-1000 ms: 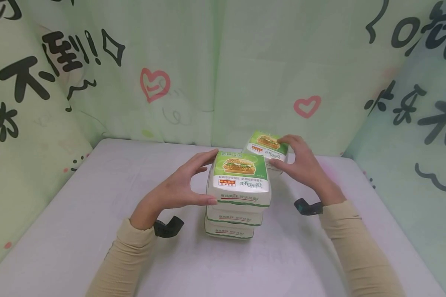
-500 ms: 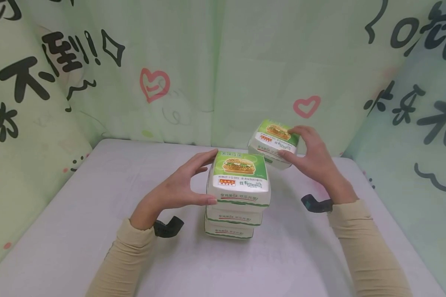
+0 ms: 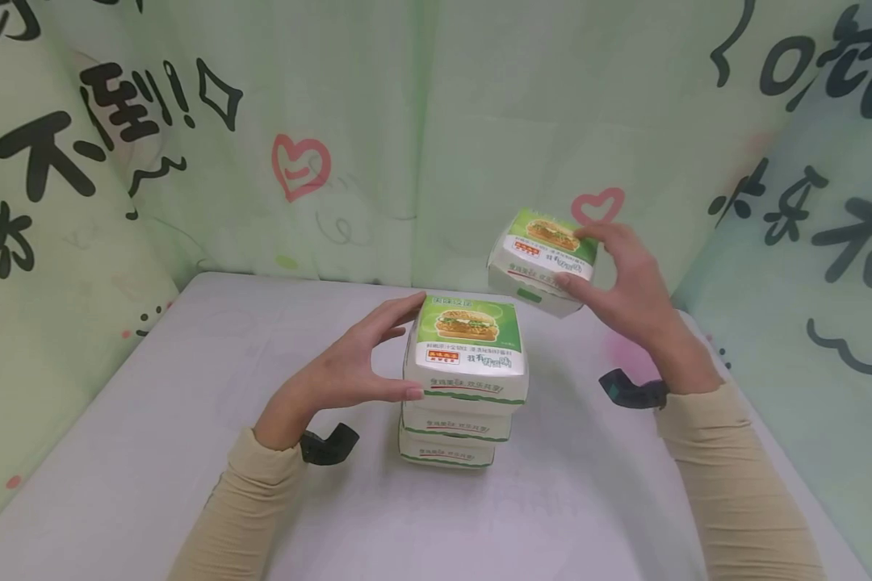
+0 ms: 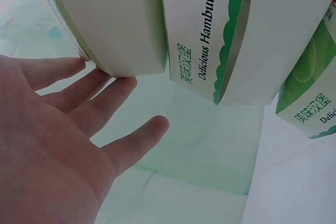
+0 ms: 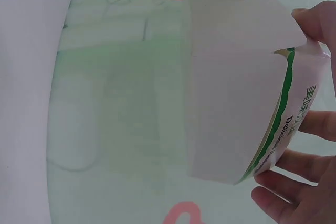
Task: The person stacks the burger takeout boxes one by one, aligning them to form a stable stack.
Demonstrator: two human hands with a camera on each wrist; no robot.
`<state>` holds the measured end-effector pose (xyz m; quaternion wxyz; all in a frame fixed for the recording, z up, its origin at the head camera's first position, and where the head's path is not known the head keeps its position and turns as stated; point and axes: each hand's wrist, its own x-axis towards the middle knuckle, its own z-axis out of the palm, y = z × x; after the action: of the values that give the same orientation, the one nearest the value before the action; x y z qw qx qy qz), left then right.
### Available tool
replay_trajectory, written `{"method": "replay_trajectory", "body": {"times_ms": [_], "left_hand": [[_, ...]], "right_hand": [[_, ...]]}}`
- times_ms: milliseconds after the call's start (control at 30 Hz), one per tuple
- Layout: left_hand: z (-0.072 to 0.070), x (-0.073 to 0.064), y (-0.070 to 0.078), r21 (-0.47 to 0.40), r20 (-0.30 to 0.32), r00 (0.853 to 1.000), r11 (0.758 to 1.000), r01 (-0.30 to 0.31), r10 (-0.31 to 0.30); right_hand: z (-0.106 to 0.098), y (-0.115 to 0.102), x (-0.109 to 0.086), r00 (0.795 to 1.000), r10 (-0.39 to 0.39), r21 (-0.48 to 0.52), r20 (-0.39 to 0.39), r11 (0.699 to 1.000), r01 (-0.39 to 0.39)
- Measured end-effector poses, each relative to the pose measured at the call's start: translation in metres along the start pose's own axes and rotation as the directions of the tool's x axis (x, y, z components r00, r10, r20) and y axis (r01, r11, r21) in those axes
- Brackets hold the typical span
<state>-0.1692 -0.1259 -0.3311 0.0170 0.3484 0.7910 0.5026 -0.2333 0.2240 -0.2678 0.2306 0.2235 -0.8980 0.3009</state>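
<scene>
Hamburger boxes, white with green tops and a burger picture, stand in a stack of three mid-table. My left hand (image 3: 341, 367) holds the top hamburger box (image 3: 468, 347) at its left side, thumb at the front corner, fingers toward the back. In the left wrist view the fingertips (image 4: 128, 83) touch its far edge, and the little finger stands apart from it. Another hamburger box (image 3: 542, 262) is raised and tilted behind and right of the stack. My right hand (image 3: 628, 286) grips its right side, thumb in front and fingers behind, as the right wrist view also shows.
The stack rests on a white-covered table (image 3: 320, 516). Pale green printed curtains (image 3: 494, 121) rise along its back and both sides. The raised box is in front of the back curtain. A dark strap (image 3: 330, 444) sits on each wrist.
My right hand has lifted the hamburger box from behind the stack, moving it up and to the right. The left hand and the stack have hardly moved.
</scene>
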Motion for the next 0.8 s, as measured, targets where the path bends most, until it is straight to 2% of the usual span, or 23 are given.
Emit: {"method": "replay_trajectory", "body": {"times_ms": [333,667,800], "left_hand": [[0.0,-0.001,0.0,-0.01,0.005,1.0,1.0,0.0,0.0],[-0.001,-0.001,-0.001,-0.016,0.009,1.0,1.0,-0.002,0.002],[-0.001,-0.001,-0.001,-0.016,0.008,1.0,1.0,-0.002,0.002]], "right_hand": [[-0.012,-0.018,0.005,0.996,-0.086,0.06,-0.03,0.994,0.087],[-0.02,-0.038,0.005,0.994,-0.108,0.067,-0.023,0.992,0.109],[-0.022,-0.047,0.004,0.99,-0.139,0.086,-0.009,0.987,0.139]]}}
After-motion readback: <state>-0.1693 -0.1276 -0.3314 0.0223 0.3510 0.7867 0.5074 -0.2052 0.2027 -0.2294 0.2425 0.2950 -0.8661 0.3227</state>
